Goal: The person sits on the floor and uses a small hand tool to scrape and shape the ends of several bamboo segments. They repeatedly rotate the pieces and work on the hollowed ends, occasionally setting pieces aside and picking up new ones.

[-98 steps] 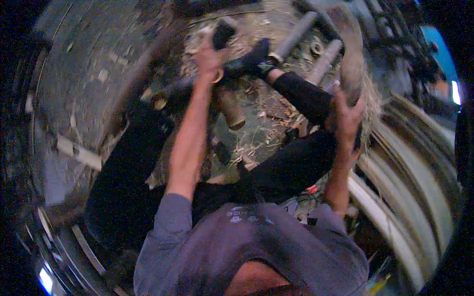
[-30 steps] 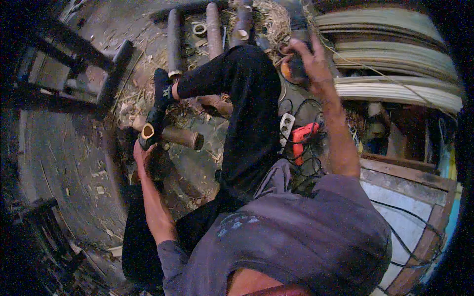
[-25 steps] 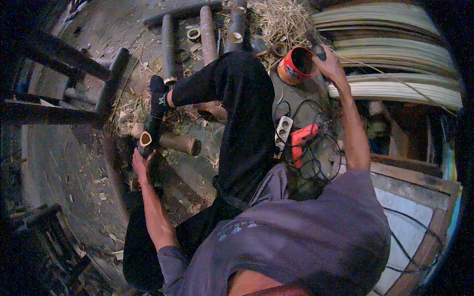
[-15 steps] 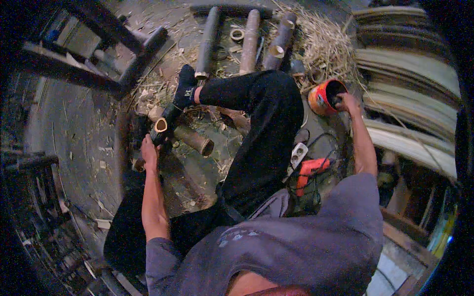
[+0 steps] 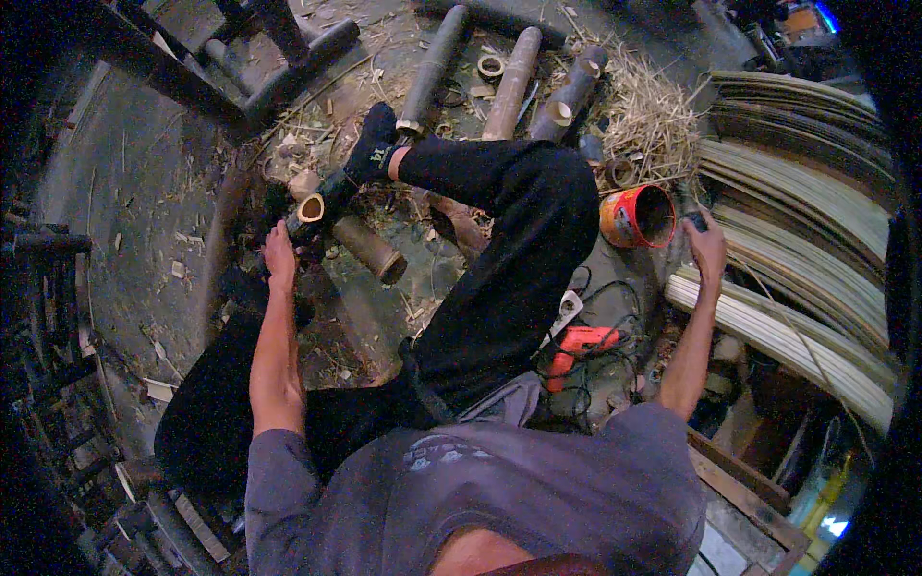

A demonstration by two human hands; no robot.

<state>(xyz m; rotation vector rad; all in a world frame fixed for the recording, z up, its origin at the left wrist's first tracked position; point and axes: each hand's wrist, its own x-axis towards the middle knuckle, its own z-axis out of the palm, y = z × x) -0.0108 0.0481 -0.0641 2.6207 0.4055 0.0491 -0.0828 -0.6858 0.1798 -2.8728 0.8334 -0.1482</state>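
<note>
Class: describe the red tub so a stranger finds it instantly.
Find the stacked pale strips along the right edge. Just left of them, near the right hand, is the tub. Its round, open mouth sets it apart from the red power drill below.

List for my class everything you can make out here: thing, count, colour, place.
dark tube: one, dark with pale end, left of centre
short tube: one, brown, right of dark tube
long tubes: at least three, grey to brown, top middle
ring: one, pale, between long tubes
straw heap: one, pale yellow, upper right
tub: one, red-orange, right
handled item: one, dark, right of tub, kind unclear
drill-shaped tool: one, red, below tub
socket strip: one, white, beside drill-shaped tool
strip bundles: several, pale, far right
frame: one, dark, upper left
shirt: one, grey, bottom
trousers: one pair, black, middle
left hand: one, bare, on dark tube
right hand: one, bare, holding handled item
</note>
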